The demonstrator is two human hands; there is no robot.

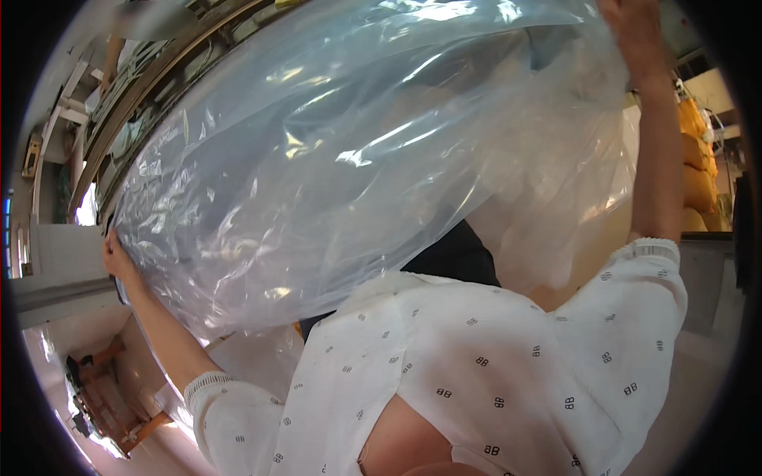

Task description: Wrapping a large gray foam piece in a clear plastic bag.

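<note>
A large sheet of clear plastic film [317,159] stretches between my two outspread arms, creased and shiny with reflections. At the far left my left hand [117,252] is closed on the film's edge, beside a dark strip. My right hand [633,28] is raised at the upper right, cut by the picture's top, with its fingers bent at the film's upper corner. The film hangs in front of my body, and its lower edge reaches my white patterned shirt [476,373]. Dark cloth [456,258] shows below it.
A long metal-edged frame [151,87] runs behind the film at the upper left. Stacked yellow-orange bundles [698,166] stand at the right. A brown wooden stool-like piece [115,393] is at the lower left, on a pale floor.
</note>
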